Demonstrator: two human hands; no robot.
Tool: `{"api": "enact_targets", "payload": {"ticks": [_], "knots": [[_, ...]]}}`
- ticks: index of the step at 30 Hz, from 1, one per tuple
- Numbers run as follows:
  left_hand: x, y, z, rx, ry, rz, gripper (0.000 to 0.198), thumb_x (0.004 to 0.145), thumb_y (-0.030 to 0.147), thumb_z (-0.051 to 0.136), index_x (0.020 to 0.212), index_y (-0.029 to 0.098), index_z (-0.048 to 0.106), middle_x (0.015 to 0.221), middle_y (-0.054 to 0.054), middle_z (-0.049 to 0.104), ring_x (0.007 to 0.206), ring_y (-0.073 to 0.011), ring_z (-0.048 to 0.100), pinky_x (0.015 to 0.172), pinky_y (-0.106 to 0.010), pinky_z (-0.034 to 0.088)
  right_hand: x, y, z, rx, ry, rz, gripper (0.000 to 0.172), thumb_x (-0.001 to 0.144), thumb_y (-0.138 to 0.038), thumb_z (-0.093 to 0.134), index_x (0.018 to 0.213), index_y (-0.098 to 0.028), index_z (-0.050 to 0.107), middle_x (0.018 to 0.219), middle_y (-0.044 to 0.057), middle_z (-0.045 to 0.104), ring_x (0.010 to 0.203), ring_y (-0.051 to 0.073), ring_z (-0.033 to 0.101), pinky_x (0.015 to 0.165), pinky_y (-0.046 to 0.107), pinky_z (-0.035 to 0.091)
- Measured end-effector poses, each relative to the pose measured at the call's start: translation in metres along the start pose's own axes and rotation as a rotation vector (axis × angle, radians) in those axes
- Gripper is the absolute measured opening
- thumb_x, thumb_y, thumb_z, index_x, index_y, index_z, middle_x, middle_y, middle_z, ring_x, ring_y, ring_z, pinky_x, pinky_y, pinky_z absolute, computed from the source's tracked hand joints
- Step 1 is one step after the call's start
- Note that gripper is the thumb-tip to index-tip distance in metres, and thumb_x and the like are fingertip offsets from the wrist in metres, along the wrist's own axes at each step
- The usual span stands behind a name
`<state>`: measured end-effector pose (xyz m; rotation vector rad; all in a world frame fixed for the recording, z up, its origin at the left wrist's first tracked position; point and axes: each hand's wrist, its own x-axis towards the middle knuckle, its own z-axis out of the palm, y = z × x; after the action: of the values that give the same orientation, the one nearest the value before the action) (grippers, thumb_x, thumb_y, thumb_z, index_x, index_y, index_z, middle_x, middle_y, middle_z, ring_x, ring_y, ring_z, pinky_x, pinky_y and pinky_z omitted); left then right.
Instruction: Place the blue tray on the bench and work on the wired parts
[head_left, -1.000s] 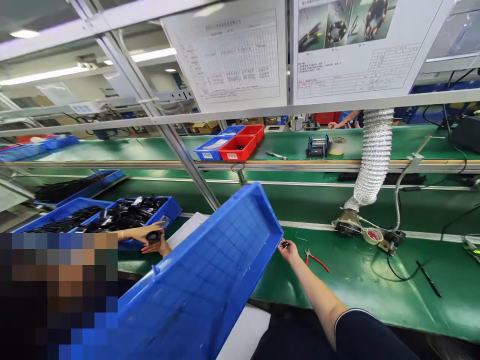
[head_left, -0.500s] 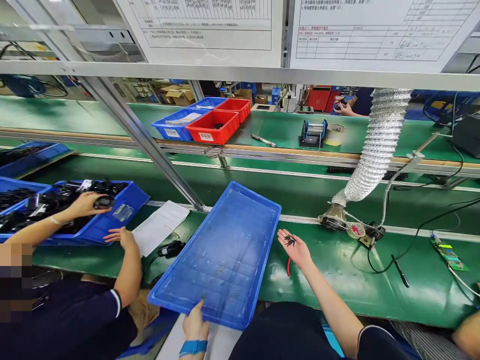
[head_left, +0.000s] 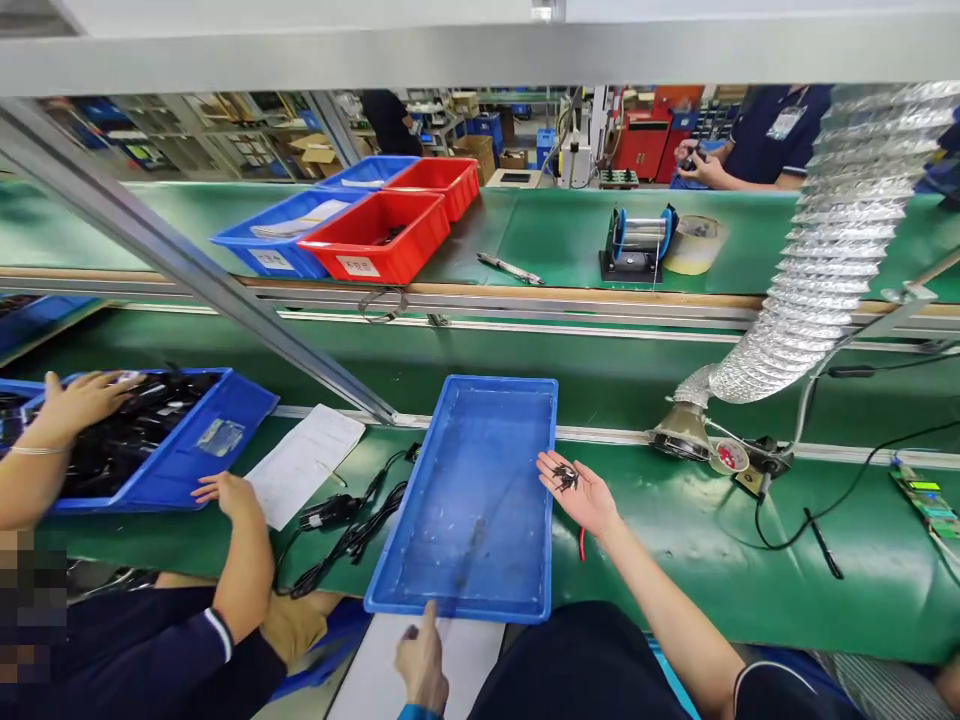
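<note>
- Near centre on the green tabletop [head_left: 675, 540]: a shallow blue tray [head_left: 480, 500], lying flat, long side running near to far, near edge overhanging the tabletop rim.
- At the tray's near edge: left hand [head_left: 422, 660], one finger extended up to the rim and touching it, remaining fingers curled loosely, nothing grasped.
- Just right of the tray's right wall: right hand [head_left: 581, 490], palm up, fingers released and spread, cradling a small cluster of tiny black parts [head_left: 564, 477] in the palm.
- Under the right wrist, partly hidden: red-handled pliers [head_left: 581, 543] on the tabletop.
- Left of the tray: a black cable with adapter [head_left: 337, 515] trailing toward the near edge, and a white paper sheet [head_left: 304, 463] beside it.
- Far left: a blue bin [head_left: 214, 430] filled with black components, two hands of a co-worker, one [head_left: 79, 395] resting inside the bin, the other [head_left: 225, 492] at its near rim.
- Right of centre: a ribbed silver duct hose [head_left: 817, 290] coming down to a nozzle [head_left: 682, 432] on the tabletop, with a small round dish [head_left: 726, 455] next to it and a black pen [head_left: 823, 528] further right.
- Far side, past the conveyor strip: a red bin [head_left: 382, 235] and a blue bin beside it, a solder spool holder [head_left: 637, 240], a roll of tape [head_left: 694, 245].
- Far right background: another person holding a small item.
</note>
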<state>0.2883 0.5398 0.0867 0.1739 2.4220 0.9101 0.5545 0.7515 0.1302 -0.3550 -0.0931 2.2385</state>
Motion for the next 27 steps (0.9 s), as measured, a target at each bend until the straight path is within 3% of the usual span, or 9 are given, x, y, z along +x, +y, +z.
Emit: {"api": "enact_targets", "payload": {"ticks": [2,3,4,6,8,11,14,22,27], "knots": [[-0.019,0.032,-0.003,-0.009,0.121,0.166,0.053,0.083,0.053,0.059,0.126,0.023,0.050,0.127,-0.012,0.053,0.121,-0.0310,0.055,0.102,-0.048,0.048,0.005,0.002,-0.001,0.015,0.011,0.029,0.045,0.101,-0.030,0.036,0.136,-0.009,0.054,0.155,0.013,0.041,0.142,0.022,0.041,0.122,0.040,0.031],[-0.030,0.054,0.003,-0.032,0.128,0.428,0.050,0.087,0.048,0.058,0.131,0.025,0.048,0.130,-0.010,0.051,0.119,-0.0280,0.055,0.104,-0.047,0.047,0.008,0.004,-0.001,0.022,0.020,0.040,0.045,0.101,-0.030,0.037,0.136,-0.009,0.055,0.154,0.014,0.042,0.142,0.022,0.041,0.121,0.040,0.032],[-0.041,0.077,0.012,-0.021,0.064,0.679,0.041,0.091,0.043,0.056,0.128,0.026,0.053,0.126,-0.008,0.053,0.115,-0.0260,0.056,0.103,-0.046,0.046,0.010,0.005,-0.002,0.030,0.028,0.048,0.045,0.101,-0.030,0.037,0.136,-0.009,0.055,0.153,0.014,0.043,0.142,0.022,0.042,0.120,0.040,0.033],[-0.058,0.124,0.043,0.055,-0.251,1.102,0.024,0.097,0.031,0.052,0.117,0.025,0.063,0.112,-0.006,0.061,0.104,-0.0216,0.060,0.096,-0.040,0.050,0.016,0.006,-0.001,0.041,0.042,0.058,0.045,0.101,-0.030,0.037,0.136,-0.008,0.055,0.152,0.015,0.046,0.141,0.022,0.043,0.119,0.040,0.035],[-0.067,0.163,0.083,0.146,-0.429,1.398,0.025,0.099,0.022,0.047,0.117,0.021,0.065,0.105,-0.008,0.065,0.098,-0.0206,0.061,0.091,-0.038,0.051,0.022,0.005,0.000,0.044,0.062,0.069,0.045,0.101,-0.030,0.035,0.136,-0.007,0.055,0.149,0.016,0.049,0.139,0.021,0.045,0.116,0.038,0.038],[-0.067,0.196,0.135,0.213,-0.540,1.498,0.025,0.100,0.021,0.048,0.115,0.021,0.068,0.101,-0.007,0.067,0.092,-0.0195,0.062,0.086,-0.035,0.052,0.032,-0.002,-0.001,0.043,0.098,0.073,0.046,0.103,-0.029,0.031,0.135,-0.007,0.055,0.141,0.016,0.056,0.132,0.019,0.052,0.111,0.035,0.043],[-0.059,0.208,0.165,0.279,-0.599,1.542,0.025,0.100,0.021,0.048,0.108,0.020,0.071,0.097,-0.007,0.066,0.089,-0.0201,0.061,0.082,-0.035,0.052,0.039,-0.014,-0.006,0.061,0.114,0.065,0.047,0.103,-0.031,0.028,0.135,-0.009,0.056,0.133,0.016,0.062,0.124,0.020,0.058,0.108,0.038,0.046],[-0.040,0.234,0.202,0.456,-0.786,1.635,0.022,0.097,0.014,0.047,0.103,0.017,0.068,0.100,-0.009,0.062,0.091,-0.0237,0.058,0.085,-0.041,0.050,0.058,-0.042,-0.027,0.146,0.157,0.055,0.045,0.104,-0.030,0.028,0.127,-0.010,0.060,0.114,0.013,0.071,0.110,0.021,0.064,0.104,0.042,0.049],[-0.038,0.249,0.230,0.395,-0.864,1.522,0.020,0.097,0.015,0.046,0.102,0.018,0.065,0.104,-0.008,0.060,0.097,-0.0228,0.057,0.094,-0.043,0.047,0.077,-0.058,-0.043,0.207,0.203,0.015,0.038,0.104,-0.024,0.031,0.107,-0.013,0.067,0.087,0.005,0.073,0.088,0.016,0.067,0.096,0.034,0.053]]}}
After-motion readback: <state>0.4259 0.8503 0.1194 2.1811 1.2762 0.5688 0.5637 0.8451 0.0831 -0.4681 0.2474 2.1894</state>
